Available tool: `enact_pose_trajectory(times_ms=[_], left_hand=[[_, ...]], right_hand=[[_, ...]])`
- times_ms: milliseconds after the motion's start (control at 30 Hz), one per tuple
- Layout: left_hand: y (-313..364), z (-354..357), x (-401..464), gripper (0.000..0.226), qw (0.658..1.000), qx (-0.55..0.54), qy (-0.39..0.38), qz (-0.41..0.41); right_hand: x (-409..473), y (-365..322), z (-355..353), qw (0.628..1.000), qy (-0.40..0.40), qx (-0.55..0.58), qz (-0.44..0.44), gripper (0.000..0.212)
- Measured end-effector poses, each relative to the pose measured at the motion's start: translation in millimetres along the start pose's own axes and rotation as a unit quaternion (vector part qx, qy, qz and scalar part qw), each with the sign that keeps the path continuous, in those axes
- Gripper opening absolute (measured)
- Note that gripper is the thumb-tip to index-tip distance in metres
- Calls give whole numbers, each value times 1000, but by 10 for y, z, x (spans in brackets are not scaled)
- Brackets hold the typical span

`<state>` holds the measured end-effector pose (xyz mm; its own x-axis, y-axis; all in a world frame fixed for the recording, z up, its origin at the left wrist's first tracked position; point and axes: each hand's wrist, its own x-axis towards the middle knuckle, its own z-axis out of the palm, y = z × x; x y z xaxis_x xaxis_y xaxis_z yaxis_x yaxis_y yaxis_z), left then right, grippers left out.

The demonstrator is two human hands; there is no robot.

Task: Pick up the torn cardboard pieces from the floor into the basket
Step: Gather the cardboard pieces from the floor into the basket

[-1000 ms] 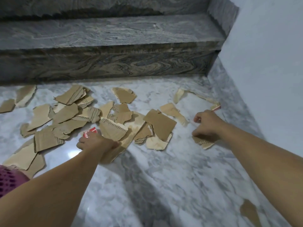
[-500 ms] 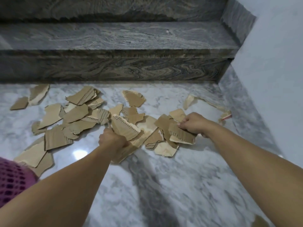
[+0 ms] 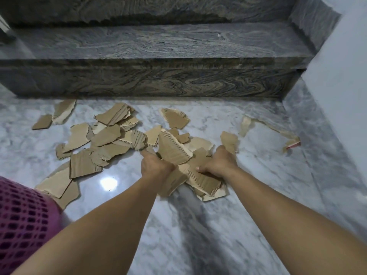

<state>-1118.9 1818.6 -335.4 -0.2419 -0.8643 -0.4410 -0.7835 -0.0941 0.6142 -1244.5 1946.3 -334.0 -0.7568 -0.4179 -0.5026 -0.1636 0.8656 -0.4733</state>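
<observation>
Several torn brown cardboard pieces (image 3: 107, 139) lie scattered on the grey marble floor in front of a step. My left hand (image 3: 155, 165) and my right hand (image 3: 219, 162) are close together at the middle of the pile. Between them they grip a bunch of cardboard pieces (image 3: 174, 150), one standing up on edge. A pink mesh basket (image 3: 21, 221) shows at the lower left edge. A long thin strip with a red end (image 3: 292, 143) lies apart at the right.
A dark veined stone step (image 3: 158, 80) rises just behind the pile. A pale wall (image 3: 341, 76) closes the right side. Bare marble floor (image 3: 198, 235) stretches between my forearms and toward me.
My right hand has swept left from the wall side, dragging pieces into the middle. My left hand has moved right to meet it, and both now clasp one bunch.
</observation>
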Motion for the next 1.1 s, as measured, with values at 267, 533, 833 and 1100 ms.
enact_pose_trajectory(times_ms=[267,533,833,1100], left_hand=[[-15,-57,-4,49,992,-72,-80,-58],[49,-589,186,60,971,-168,-148,-85],[675,-2060,-388,43,987,-156,-23,16],[639,-3709,-964,49,981,-160,70,80]], right_hand=[[-60,-51,68,995,-58,86,-2,52],[-185,-142,-352,976,-104,185,-56,44],[-655,-1083,-1165,972,-84,164,-146,42],[-1498,-2587,-1201,943,-94,128,-294,23]])
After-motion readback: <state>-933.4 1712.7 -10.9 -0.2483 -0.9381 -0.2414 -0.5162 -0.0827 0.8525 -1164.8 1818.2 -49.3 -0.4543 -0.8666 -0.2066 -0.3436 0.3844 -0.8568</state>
